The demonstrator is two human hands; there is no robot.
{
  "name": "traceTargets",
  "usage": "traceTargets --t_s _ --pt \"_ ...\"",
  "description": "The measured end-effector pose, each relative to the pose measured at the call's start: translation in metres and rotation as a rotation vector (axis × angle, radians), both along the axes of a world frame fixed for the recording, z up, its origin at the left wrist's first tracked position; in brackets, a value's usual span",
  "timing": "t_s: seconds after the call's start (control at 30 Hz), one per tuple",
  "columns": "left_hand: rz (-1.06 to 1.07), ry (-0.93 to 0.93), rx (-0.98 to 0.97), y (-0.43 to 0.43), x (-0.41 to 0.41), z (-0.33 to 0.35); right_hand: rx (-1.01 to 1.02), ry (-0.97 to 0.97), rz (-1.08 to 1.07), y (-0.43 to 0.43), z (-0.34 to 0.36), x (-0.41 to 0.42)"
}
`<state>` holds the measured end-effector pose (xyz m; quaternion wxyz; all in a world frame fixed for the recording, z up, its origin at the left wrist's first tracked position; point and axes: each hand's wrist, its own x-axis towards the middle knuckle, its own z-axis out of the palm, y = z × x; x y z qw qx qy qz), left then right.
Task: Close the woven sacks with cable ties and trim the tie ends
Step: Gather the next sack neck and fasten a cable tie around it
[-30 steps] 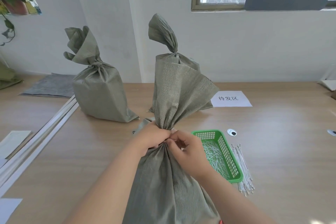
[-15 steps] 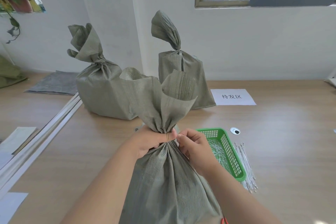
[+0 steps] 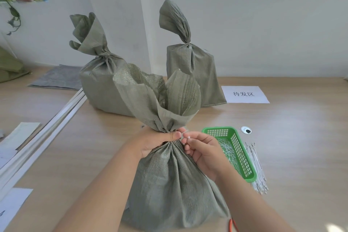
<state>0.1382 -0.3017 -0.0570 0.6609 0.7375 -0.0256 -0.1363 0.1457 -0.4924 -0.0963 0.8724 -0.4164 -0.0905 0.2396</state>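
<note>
Both hands at sack (image 3: 169,175) neck: left hand (image 3: 154,142) gripping, right hand (image 3: 204,153) pinching tie (image 3: 183,136).

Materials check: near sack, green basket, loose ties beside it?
Near sack: woven plastic fabric by the look, matte olive; a fine crosshatch weave shows and it holds stiff creases.
Basket: moulded plastic, slightly glossy green, with a grid of holes in the walls.
Ties: thin whitish strips, probably nylon; too small to confirm.

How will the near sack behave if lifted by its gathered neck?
Probably floppy: the near sack is thin creased weave, its top flaring loosely above the left hand. Likely heavy at the bottom, since its base bulges wide. The neck may slip open; the cable tie looks unfinished.
</note>
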Motion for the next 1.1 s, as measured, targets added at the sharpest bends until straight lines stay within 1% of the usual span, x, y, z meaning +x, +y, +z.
traceTargets --t_s 0.13,0.4,0.67,0.93,1.1 --pt "0.058 0.018 -0.040 0.002 0.002 -0.003 -0.003 -0.003 -0.017 0.004 0.000 -0.002" --pt "0.078 0.065 -0.015 -0.005 0.002 0.004 -0.019 0.024 -0.122 0.010 -0.001 -0.001" --pt "0.104 0.083 -0.036 -0.005 -0.002 0.008 -0.099 -0.058 -0.189 0.021 0.009 0.003" --pt "0.058 0.013 -0.088 -0.002 -0.010 0.008 -0.035 -0.001 -0.201 0.026 0.004 0.001" --pt "0.083 0.040 -0.091 0.000 -0.009 0.006 -0.044 0.030 -0.230 0.028 0.000 0.001"
